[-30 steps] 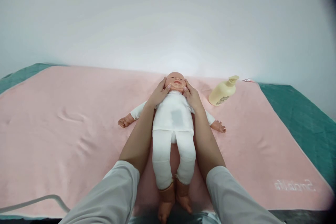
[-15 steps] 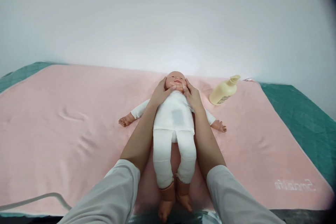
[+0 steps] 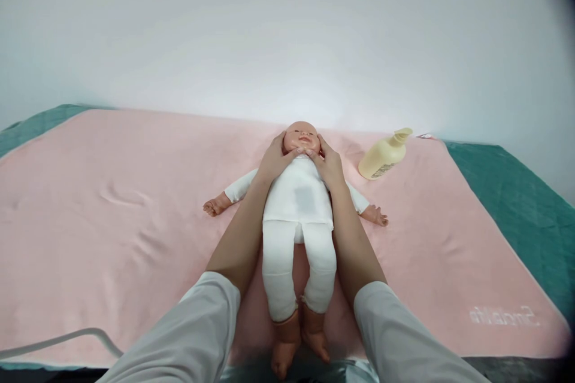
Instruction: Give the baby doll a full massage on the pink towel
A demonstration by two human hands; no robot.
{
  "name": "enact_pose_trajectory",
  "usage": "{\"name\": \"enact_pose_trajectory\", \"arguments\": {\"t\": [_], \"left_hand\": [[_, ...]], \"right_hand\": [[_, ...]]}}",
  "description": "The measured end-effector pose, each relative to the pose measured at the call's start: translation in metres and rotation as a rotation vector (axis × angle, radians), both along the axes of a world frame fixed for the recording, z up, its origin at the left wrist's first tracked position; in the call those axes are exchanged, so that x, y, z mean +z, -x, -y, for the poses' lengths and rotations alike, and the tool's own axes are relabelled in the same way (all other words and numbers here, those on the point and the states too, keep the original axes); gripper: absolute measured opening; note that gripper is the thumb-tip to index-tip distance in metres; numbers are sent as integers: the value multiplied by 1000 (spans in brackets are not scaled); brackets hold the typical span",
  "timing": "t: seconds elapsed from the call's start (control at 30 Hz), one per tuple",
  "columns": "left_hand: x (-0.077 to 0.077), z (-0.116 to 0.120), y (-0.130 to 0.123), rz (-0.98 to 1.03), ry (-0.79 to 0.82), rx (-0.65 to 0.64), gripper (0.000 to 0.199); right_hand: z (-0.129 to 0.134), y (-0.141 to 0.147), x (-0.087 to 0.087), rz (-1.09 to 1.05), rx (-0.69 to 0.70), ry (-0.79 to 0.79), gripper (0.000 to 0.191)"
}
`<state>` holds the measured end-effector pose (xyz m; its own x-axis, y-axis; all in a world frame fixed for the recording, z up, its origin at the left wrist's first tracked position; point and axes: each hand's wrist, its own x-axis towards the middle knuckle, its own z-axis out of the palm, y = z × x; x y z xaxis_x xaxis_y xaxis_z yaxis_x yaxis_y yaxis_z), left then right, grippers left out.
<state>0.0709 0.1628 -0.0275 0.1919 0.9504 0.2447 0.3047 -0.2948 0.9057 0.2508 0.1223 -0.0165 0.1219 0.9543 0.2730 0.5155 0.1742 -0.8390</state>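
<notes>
A baby doll (image 3: 299, 191) with a white cloth body lies on its back, feet toward me and arms spread out sideways. My left hand (image 3: 274, 160) cups the left side of the doll's head (image 3: 302, 131), its thumb reaching under the chin. On the other side my right hand (image 3: 330, 164) holds the head likewise, and the two thumbs come close together below the mouth. Most of my fingers curl round the sides of the head, so their tips are partly hidden. Both forearms run alongside the doll's trunk and legs.
A pale yellow pump bottle (image 3: 381, 157) stands right of the doll's head. Beneath everything is a pink mat (image 3: 135, 191) over a green quilted cover (image 3: 521, 191). A grey tube (image 3: 67, 336) crosses the lower left, and a white wall (image 3: 269, 30) rises behind.
My thumbs have slid inward and closer together, from the doll's lower cheeks to beneath its chin. The doll and the bottle stay where they were.
</notes>
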Motion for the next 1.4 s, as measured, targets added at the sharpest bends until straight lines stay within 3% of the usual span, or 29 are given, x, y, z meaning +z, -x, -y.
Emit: {"name": "enact_pose_trajectory", "arguments": {"t": [1.03,1.4], "left_hand": [[17,7,6,-103,74,-50,74],[12,7,4,-69,20,-53,89]], "right_hand": [[7,-8,7,-8,125,5,65],[6,-7,6,13,86,9,67]]}}
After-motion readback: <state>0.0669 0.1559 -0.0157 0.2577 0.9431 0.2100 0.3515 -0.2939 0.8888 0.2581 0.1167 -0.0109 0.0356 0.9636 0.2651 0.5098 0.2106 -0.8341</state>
